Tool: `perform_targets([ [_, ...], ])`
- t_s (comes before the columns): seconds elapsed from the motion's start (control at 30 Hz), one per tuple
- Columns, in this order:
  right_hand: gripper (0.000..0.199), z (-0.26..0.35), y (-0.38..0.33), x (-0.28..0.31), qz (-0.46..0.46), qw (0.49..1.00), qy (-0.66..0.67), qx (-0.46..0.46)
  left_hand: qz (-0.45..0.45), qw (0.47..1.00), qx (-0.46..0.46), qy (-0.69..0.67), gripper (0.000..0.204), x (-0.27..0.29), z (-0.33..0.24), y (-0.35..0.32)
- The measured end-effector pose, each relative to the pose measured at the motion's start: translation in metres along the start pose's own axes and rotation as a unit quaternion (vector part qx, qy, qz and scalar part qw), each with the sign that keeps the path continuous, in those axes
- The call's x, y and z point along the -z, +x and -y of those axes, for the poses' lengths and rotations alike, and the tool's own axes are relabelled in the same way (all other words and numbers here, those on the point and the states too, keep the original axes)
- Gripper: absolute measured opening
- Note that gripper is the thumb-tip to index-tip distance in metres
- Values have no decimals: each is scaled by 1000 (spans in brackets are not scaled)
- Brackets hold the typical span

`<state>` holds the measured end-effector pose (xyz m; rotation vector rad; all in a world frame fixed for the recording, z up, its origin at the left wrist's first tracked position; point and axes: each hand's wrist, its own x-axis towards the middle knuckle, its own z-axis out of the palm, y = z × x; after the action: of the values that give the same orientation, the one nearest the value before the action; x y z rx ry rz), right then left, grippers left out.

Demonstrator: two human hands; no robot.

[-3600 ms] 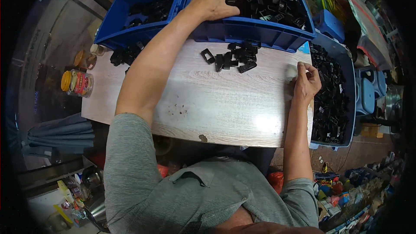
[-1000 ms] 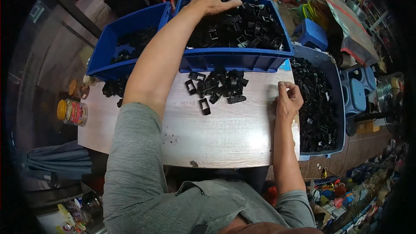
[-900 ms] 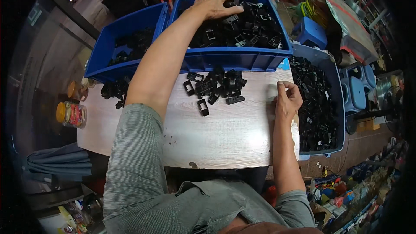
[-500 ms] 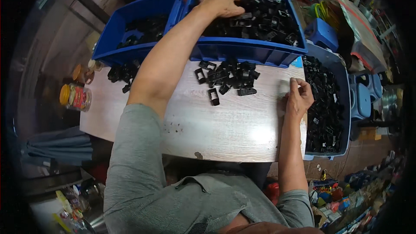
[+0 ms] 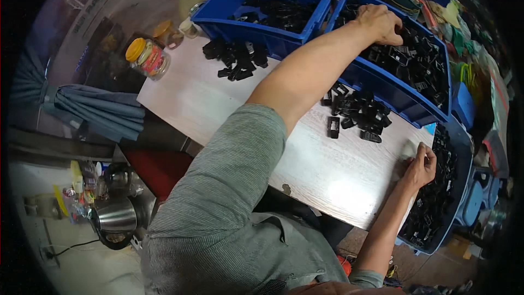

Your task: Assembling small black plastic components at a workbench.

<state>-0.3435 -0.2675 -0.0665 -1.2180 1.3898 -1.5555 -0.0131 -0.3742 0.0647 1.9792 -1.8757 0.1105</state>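
My left hand [image 5: 380, 24] reaches over the far blue bin [image 5: 390, 90], which is filled with small black plastic parts [image 5: 406, 57]. Its fingers are bent and somewhat apart above the parts; the undersides of the fingers are hidden. My right hand [image 5: 421, 170] is at the right edge of the pale table, thumb and fingers pressed together. Anything between them is too small or hidden to make out. A loose pile of black plastic parts [image 5: 357, 112], some with rectangular openings, lies on the table between my left forearm and right hand.
A second blue bin [image 5: 256, 34] stands at the far left with fewer black parts. Another pile of black parts [image 5: 236, 57] lies before it. A yellow-lidded jar [image 5: 148, 59] sits at the table's left edge. Beyond the right edge is a large blue-grey tub [image 5: 464, 158] of black parts.
The view has swung left, so the table and bins appear shifted right and tilted. My left hand stays over the same bin, my right hand at the table's right edge.
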Motion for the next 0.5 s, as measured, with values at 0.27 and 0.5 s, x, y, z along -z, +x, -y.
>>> perform_targets([
  [0.27, 18, -4, 4, 6, 4, 1000, -23, -21, 92, 995, 17, -18, 66, 6, 2, -1],
  [0.5, 24, 4, -1, -1, 4, 1000, -8, -12, 58, 997, -3, -59, 56, 7, 9, -6],
])
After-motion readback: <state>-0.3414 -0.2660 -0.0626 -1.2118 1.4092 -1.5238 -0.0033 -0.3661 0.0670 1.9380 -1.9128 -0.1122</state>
